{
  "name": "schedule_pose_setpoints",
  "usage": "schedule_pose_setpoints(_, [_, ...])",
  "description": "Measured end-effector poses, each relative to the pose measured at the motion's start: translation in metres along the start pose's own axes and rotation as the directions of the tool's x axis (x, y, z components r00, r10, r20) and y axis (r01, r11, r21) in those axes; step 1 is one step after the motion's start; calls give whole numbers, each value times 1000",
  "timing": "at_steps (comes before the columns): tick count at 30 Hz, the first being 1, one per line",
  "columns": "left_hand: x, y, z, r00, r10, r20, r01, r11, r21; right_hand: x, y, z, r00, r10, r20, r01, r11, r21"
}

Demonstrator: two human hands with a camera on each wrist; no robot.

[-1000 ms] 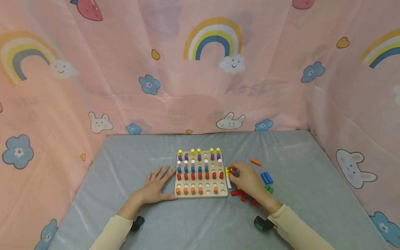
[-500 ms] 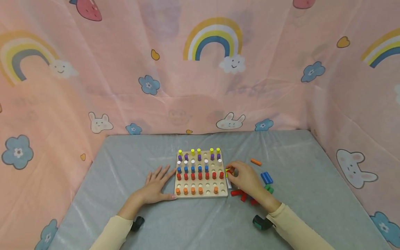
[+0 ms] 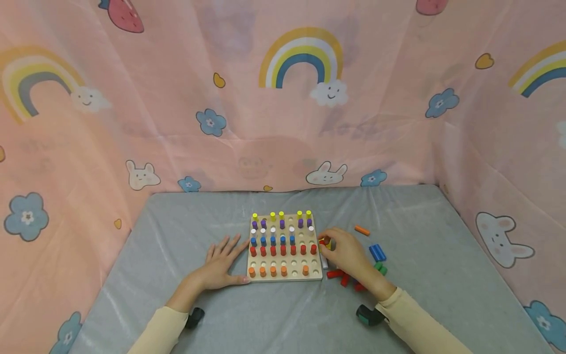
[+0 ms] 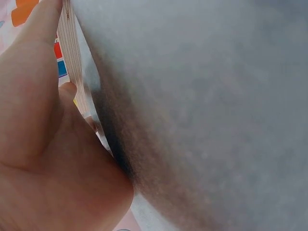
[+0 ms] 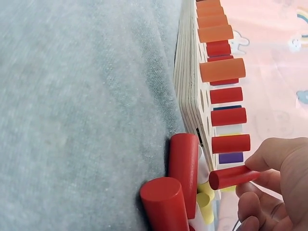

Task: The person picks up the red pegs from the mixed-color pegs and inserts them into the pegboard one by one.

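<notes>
A wooden pegboard [image 3: 285,280] stands on the grey cloth in the head view, with rows of yellow, purple, white, blue, red and orange pegs upright in it. My left hand [image 3: 216,268] lies with fingers spread at the board's left side, thumb and fingertips at its edge. Just off the right edge is my right hand [image 3: 347,253]. Its thumb and fingers pinch a red peg [image 5: 228,178], seen tilted in the right wrist view. Under that hand lie yellow pegs [image 5: 205,211] and a white peg [image 3: 325,262], partly covered.
Loose red pegs [image 3: 334,274] lie below my right hand. Farther right are green pegs [image 3: 380,267], blue pegs [image 3: 378,252] and an orange peg [image 3: 362,229]. A pink patterned curtain [image 3: 283,147] surrounds the table on its far side and flanks.
My right hand has shifted slightly left toward the board, covering more of the yellow and white pegs beside it. The left hand keeps its place.
</notes>
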State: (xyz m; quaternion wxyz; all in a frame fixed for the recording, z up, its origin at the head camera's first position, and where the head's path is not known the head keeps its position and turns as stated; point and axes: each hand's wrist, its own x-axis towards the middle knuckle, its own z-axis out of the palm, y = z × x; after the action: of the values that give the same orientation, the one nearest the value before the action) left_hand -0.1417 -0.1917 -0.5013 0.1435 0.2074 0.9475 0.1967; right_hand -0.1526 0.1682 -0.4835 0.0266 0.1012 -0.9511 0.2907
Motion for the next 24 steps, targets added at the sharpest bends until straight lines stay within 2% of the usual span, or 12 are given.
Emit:
schedule_pose_setpoints(8, [-1,-3,1,1000,20,-19,-20,1000,-19,1,-1,-1,1000,10,4,-9,1000,-17])
schedule_pose_setpoints(14, [0,-9,8,997,57,-58,-60,997,-53,1,0,-1,999,-34,-19,34,999,9])
schedule_pose_setpoints(17, [1,-11,11,998,44,-54,-47,998,-52,1,-1,0,999,-33,-18,33,999,9])
schedule_pose_setpoints(24, [-1,-5,5,999,29,-25,-30,998,-49,4,-4,1,1000,-19,-9,19,1000,1])
